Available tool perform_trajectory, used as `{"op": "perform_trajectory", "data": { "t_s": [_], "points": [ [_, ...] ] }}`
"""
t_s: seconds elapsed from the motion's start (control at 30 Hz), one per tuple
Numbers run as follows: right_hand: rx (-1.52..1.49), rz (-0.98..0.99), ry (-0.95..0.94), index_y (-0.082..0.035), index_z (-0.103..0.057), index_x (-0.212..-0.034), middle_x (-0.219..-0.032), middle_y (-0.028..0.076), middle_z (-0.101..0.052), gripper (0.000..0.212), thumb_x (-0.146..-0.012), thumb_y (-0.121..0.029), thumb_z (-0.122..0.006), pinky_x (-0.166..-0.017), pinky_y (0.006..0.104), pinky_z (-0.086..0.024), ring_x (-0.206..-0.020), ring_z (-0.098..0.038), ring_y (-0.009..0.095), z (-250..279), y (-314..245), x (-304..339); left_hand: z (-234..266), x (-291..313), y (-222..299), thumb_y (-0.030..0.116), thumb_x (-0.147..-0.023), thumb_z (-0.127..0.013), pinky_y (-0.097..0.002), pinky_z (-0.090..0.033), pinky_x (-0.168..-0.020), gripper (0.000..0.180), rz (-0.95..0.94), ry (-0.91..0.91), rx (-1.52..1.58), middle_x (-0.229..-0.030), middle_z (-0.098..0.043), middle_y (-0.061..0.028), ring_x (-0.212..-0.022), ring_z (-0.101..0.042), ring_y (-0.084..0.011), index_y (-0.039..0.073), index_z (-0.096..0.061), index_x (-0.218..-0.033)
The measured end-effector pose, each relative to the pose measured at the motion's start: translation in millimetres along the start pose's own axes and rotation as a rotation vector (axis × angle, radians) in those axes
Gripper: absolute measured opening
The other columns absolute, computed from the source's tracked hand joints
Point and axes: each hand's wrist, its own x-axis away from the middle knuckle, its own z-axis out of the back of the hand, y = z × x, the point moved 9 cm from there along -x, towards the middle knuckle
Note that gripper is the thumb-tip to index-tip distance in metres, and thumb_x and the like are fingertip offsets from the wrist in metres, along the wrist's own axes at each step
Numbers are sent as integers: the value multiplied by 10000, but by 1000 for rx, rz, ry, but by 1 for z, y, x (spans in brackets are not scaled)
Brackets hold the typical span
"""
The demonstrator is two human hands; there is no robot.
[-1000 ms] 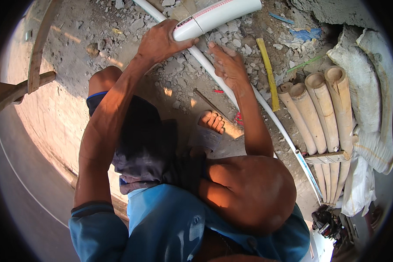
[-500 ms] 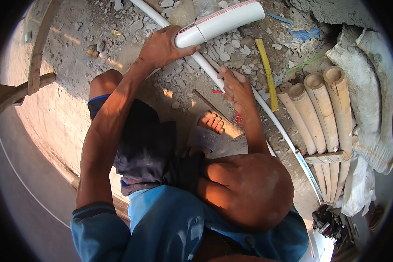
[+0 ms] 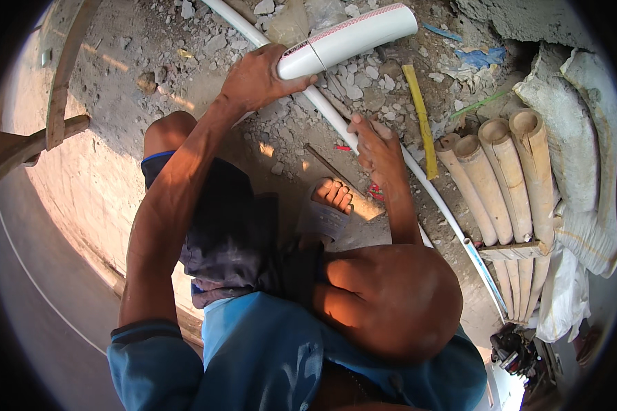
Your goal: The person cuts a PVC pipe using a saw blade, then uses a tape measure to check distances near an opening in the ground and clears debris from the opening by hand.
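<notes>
Rubble-strewn ground (image 3: 185,77) lies under the thick pipe (image 3: 367,38), whose left end the left hand (image 3: 255,75) clasps. It should handle light, stiff and smooth, best held around that end. The right hand (image 3: 379,151) curls nearby; whether it pinches anything, I cannot tell.

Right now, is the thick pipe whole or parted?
Not visibly parted: the thick pipe aligns on both sides of the thin line across it. Any cut's depth: cannot tell.
</notes>
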Motion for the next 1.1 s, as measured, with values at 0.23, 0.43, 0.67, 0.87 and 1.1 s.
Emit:
{"op": "perform_trajectory", "data": {
  "t_s": [0.23,0.43,0.67,0.87,1.1],
  "points": [
    [9,37,-15,-24,-716,-900,-598,-107,-370,399,-944,-417,-775,-412,231,-230,-454,-284,18,-19,-9,-19,0,-8,1,629,-810,-786,-464,-572,-824,737,19,-43,80,-980,-729,-231,-918,-736,-379,-28,-690,-1132],
    [-6,17,-10,-24,-709,-904,-599,-95,-365,409,-934,-425,-785,-415,231,-225,-462,-286,21,-16,-10,-19,0,-5,-3,634,-813,-783,-462,-576,-820,722,32,-9,47,-961,-728,-221,-908,-739,-367,-21,-700,-1105],
    [-30,12,-24,-1,-698,-929,-592,-88,-377,417,-942,-408,-783,-405,232,-201,-448,-288,20,1,0,-7,5,-9,0,647,-808,-776,-472,-596,-829,741,-20,6,43,-966,-739,-236,-914,-746,-409,-22,-691,-1116],
    [-36,114,-116,-5,-699,-905,-557,-99,-388,381,-964,-377,-759,-379,225,-204,-409,-278,20,-42,-28,-49,1,-11,-9,649,-804,-777,-479,-585,-825,737,-9,-11,28,-972,-739,-220,-906,-744,-389,-17,-696,-1112],
    [-71,-30,9,-26,-706,-906,-559,-126,-339,361,-939,-375,-794,-413,216,-193,-448,-265,9,10,17,7,8,-4,-3,630,-804,-784,-466,-569,-848,728,41,-4,-19,-989,-731,-219,-960,-731,-367,-13,-705,-1135]
  ]
}}
